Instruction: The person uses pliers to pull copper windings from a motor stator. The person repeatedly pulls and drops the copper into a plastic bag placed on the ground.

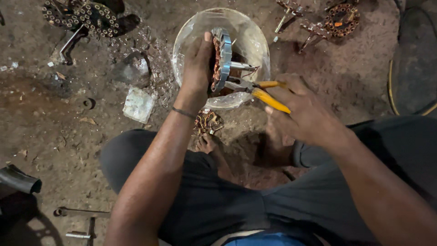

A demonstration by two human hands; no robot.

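My left hand (196,68) grips a round metal motor stator (221,57) with copper windings, holding it on edge over a clear plastic bowl (252,38). A steel shaft sticks out of the stator toward the right. My right hand (302,111) is closed on yellow-handled pliers (264,93), whose jaws touch the stator's lower side. A tangle of copper wire (207,122) lies on the ground just below the bowl, near my bare feet.
Dirt floor all around. A perforated metal disc (86,17) lies top left, another wound stator (341,19) top right with metal rods beside it. A square metal piece (139,105) sits left of the bowl. A black hose (18,178) and tools lie bottom left.
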